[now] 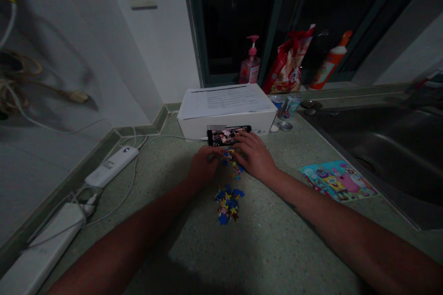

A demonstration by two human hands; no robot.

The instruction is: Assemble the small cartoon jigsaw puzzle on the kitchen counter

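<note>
Small jigsaw pieces (229,152) in blue and yellow lie on the countertop between my two hands, just in front of a propped phone (224,136). My left hand (204,164) is curled, its index fingertip at the left edge of these pieces; whether it grips one is too dark to tell. From the other side, my right hand (256,153) reaches in with fingers apart, the upper ones in front of the phone's right part and the thumb beside the pieces. A short trail of pieces (237,170) runs below, and a larger loose pile (228,203) lies nearer me.
Behind the phone stands a white box (224,122) topped with a printed sheet (224,101). A cartoon picture card (337,180) lies right, beside the sink (349,140). Cables and a white power strip (48,244) run along the left. A can (290,106) stands behind right.
</note>
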